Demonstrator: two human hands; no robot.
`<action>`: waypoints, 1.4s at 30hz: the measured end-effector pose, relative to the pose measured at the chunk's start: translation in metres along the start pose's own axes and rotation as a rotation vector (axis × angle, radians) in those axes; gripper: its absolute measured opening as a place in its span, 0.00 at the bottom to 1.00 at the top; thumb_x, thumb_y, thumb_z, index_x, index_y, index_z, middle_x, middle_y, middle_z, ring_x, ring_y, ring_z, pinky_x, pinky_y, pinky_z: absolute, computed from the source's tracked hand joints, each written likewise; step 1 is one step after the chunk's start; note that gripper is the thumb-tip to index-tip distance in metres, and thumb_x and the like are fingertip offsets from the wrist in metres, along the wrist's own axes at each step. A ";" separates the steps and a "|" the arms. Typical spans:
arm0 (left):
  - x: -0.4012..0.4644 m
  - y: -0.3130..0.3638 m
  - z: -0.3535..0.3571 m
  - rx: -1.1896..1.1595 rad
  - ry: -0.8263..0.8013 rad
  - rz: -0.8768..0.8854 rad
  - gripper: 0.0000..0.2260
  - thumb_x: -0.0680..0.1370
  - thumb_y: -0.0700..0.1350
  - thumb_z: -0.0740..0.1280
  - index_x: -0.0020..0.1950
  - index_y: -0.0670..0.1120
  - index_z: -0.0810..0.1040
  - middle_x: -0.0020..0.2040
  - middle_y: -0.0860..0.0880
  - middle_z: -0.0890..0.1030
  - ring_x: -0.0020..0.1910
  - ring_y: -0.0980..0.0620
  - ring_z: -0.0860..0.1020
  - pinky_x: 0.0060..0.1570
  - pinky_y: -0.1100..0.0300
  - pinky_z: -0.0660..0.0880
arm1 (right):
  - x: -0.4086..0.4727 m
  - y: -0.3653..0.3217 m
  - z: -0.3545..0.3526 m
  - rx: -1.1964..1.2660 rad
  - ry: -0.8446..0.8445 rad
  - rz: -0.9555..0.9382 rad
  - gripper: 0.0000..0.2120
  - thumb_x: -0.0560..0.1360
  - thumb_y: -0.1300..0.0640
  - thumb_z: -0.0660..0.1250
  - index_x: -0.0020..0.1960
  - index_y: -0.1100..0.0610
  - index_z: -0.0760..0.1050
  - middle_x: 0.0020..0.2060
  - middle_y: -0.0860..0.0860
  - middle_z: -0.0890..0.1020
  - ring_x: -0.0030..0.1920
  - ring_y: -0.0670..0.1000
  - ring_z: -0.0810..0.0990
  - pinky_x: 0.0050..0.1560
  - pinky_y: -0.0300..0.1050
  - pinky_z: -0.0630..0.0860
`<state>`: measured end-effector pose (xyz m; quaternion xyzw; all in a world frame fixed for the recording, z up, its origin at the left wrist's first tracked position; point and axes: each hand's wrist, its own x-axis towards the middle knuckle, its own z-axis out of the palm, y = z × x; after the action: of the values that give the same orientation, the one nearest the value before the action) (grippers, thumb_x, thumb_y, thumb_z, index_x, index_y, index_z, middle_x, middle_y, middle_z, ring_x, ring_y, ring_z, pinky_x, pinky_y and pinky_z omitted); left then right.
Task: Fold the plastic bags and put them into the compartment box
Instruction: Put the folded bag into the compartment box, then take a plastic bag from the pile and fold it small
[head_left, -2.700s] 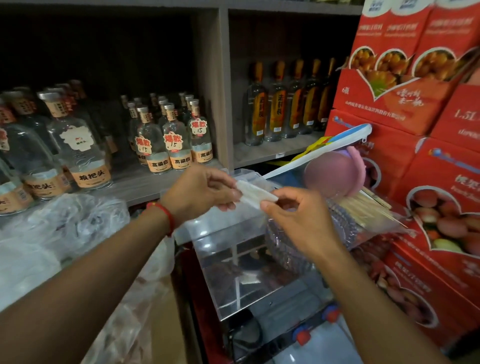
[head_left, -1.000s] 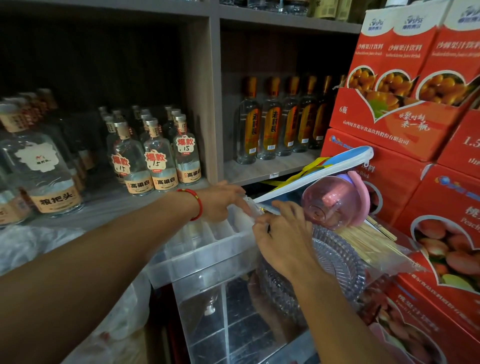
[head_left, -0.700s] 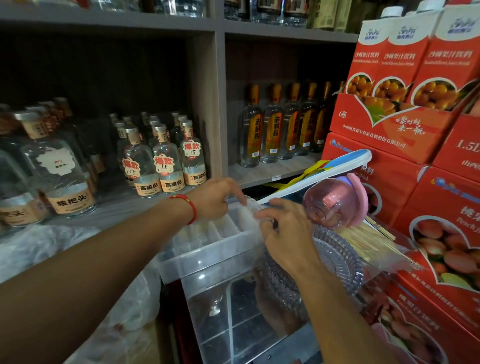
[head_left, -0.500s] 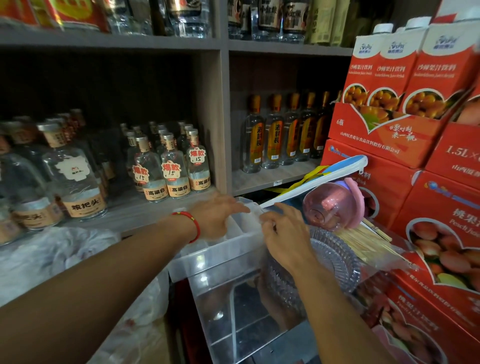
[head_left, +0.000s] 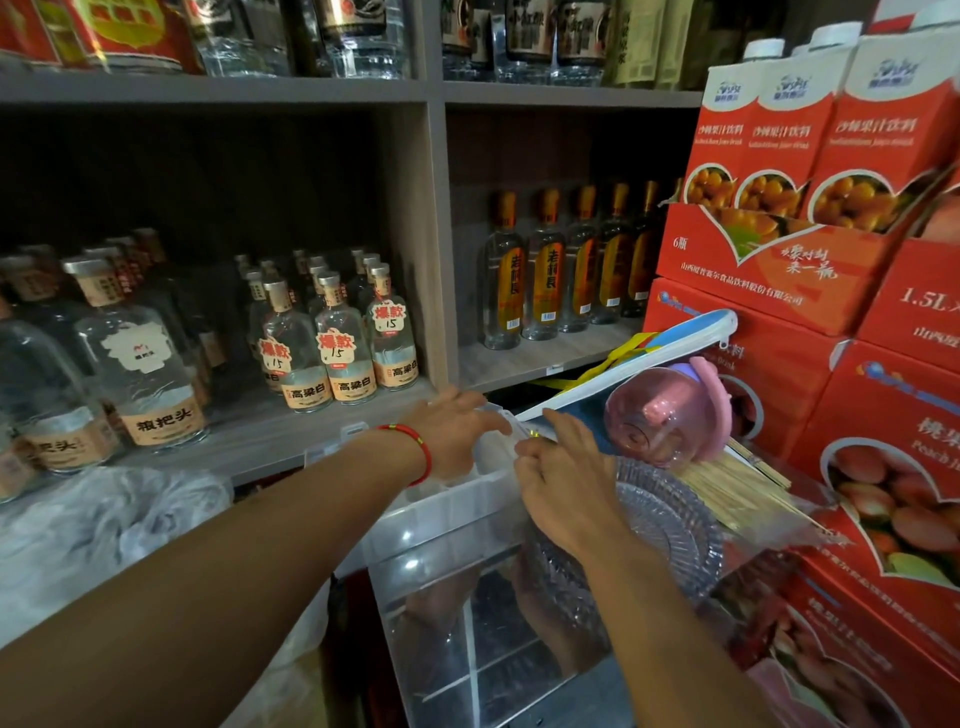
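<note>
A: Hands?
B: Left hand (head_left: 451, 435) and right hand (head_left: 563, 475), fingers curled, over the clear compartment box's (head_left: 457, 512) far corner; grip unclear.
A: Bag?
B: Hidden; orientation unreadable. Loose plastic bags (head_left: 98, 530) lie left.

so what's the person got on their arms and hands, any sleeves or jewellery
Both forearms are bare with no sleeves in view. The left hand has a thin red cord bracelet at the wrist, with a small yellow-green bead. The right hand shows no ring, watch or glove.
</note>
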<state>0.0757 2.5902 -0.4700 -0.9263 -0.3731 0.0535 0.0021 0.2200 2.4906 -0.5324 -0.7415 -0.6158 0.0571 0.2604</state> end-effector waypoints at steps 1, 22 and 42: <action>0.001 0.000 0.000 0.005 0.011 0.002 0.32 0.78 0.35 0.65 0.78 0.59 0.66 0.79 0.48 0.62 0.77 0.44 0.59 0.69 0.43 0.67 | 0.001 0.000 0.000 0.007 -0.031 0.009 0.21 0.86 0.50 0.52 0.69 0.49 0.80 0.83 0.47 0.56 0.81 0.45 0.47 0.77 0.57 0.54; -0.230 -0.038 0.007 -0.422 0.669 -0.246 0.20 0.71 0.27 0.68 0.58 0.44 0.85 0.56 0.49 0.85 0.58 0.50 0.79 0.57 0.77 0.65 | -0.078 -0.144 0.008 0.294 -0.298 -0.302 0.07 0.78 0.54 0.68 0.53 0.48 0.83 0.48 0.45 0.85 0.47 0.48 0.83 0.51 0.49 0.82; -0.252 -0.023 0.075 -0.928 0.477 -0.493 0.32 0.76 0.48 0.77 0.77 0.55 0.69 0.68 0.53 0.78 0.68 0.57 0.75 0.69 0.56 0.71 | -0.087 -0.155 0.014 0.500 -0.089 -0.241 0.11 0.76 0.56 0.76 0.38 0.47 0.78 0.40 0.43 0.82 0.43 0.41 0.81 0.44 0.32 0.74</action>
<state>-0.1283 2.4301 -0.5188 -0.7024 -0.5515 -0.3282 -0.3078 0.0566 2.4300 -0.4941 -0.5723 -0.6772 0.2085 0.4128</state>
